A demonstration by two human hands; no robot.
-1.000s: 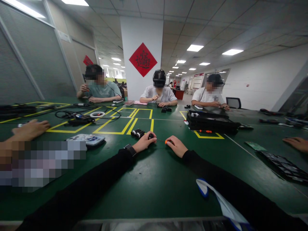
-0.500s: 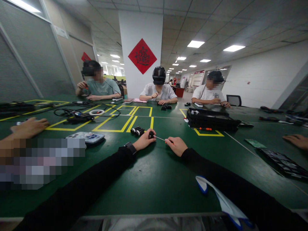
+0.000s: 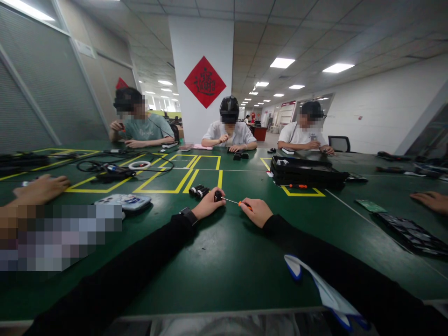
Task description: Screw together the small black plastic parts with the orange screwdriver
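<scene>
Between the fingers of my left hand [image 3: 209, 204] is a small black cylindrical part [image 3: 218, 195], held just above the green table [image 3: 224, 275]. My right hand [image 3: 258, 213] is closed around the orange handle of a screwdriver [image 3: 245, 205]. Its thin metal shaft points left, and the tip reaches the black part; whether it sits in a screw is too small to tell. Right behind my left hand lie black cylinders [image 3: 199, 190] with pale ends, like the one I hold.
Black stacked trays [image 3: 308, 172] stand at the right, an orange-handled tool [image 3: 297, 186] before them. A phone [image 3: 124, 202] and cables [image 3: 112, 170] lie left. A green circuit board [image 3: 371, 206] is at far right. Co-workers' hands rest at both sides; three people sit opposite.
More of the screwdriver's orange handle now shows, as my right-hand fingers have shifted on it. The view has moved slightly; my left hand keeps its hold on the black part.
</scene>
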